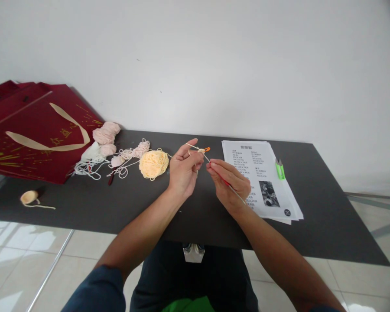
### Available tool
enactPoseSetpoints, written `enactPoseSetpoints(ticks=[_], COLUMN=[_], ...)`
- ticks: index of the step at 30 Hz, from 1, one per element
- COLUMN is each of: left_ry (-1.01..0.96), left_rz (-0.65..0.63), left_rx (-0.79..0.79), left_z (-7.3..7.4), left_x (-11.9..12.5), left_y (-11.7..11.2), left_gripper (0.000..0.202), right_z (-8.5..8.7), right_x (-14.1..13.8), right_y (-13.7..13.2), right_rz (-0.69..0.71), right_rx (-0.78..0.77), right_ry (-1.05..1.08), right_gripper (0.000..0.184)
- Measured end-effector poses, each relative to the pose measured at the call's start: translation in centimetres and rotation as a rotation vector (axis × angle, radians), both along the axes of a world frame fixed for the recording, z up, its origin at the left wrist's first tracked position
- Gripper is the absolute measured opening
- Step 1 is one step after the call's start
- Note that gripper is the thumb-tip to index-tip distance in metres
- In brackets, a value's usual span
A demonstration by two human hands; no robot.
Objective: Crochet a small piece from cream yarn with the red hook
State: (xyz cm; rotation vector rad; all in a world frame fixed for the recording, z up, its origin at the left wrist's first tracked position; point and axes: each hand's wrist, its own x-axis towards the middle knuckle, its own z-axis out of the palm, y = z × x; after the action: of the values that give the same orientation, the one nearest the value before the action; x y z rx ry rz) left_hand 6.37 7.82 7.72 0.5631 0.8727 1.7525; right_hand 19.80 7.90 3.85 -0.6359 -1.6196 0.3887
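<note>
My left hand (184, 170) is raised above the dark table (328, 208), its fingers pinched on a tiny cream crochet piece (200, 151) with an orange stitch marker (207, 149). Cream yarn runs over its forefinger. My right hand (230, 182) is closed round a thin crochet hook (227, 184) with a red grip; the hook's tip points up-left into the small piece. A cream yarn ball (154, 164) lies on the table just left of my left hand.
Printed pattern sheets (263, 173) lie to the right, with green thread snips (280, 168) beside them. Pink and white yarn pieces (105, 145) and loose strands sit at the left by a red gift bag (35, 134). A small cream crocheted cup (30, 197) lies far left.
</note>
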Motion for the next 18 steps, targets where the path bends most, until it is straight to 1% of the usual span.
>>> enactPoseSetpoints(ticks=[2,4,8,10,13,18], left_ry=[-0.057,-0.107,-0.154,-0.151,-0.129,-0.062], left_rz=[-0.031,-0.059,-0.109,-0.125,-0.147,-0.178], left_rx=[-0.007,-0.013,-0.011,-0.005,-0.001,0.003], left_z=[0.3,0.5,0.6,0.6,0.5,0.4], left_x=[0.0,-0.1,-0.3,-0.5,-0.6,-0.6], left_y=[-0.1,-0.1,0.0,0.1,0.1,0.1], left_gripper=[0.047,0.048,0.052,0.055,0.059,0.058], right_z=[0.1,0.2,0.4,0.5,0.8,1.7], right_x=[0.0,-0.1,-0.4,-0.6,-0.7,0.1], right_y=[0.0,0.0,0.2,0.4,0.7,1.5], right_rz=[0.02,0.063,0.201,0.262,0.312,0.428], right_rx=[-0.027,-0.093,-0.32,-0.404,-0.49,-0.559], right_ry=[0.028,0.085,0.302,0.397,0.487,0.558], right_gripper=[0.045,0.043,0.029,0.023,0.017,0.009])
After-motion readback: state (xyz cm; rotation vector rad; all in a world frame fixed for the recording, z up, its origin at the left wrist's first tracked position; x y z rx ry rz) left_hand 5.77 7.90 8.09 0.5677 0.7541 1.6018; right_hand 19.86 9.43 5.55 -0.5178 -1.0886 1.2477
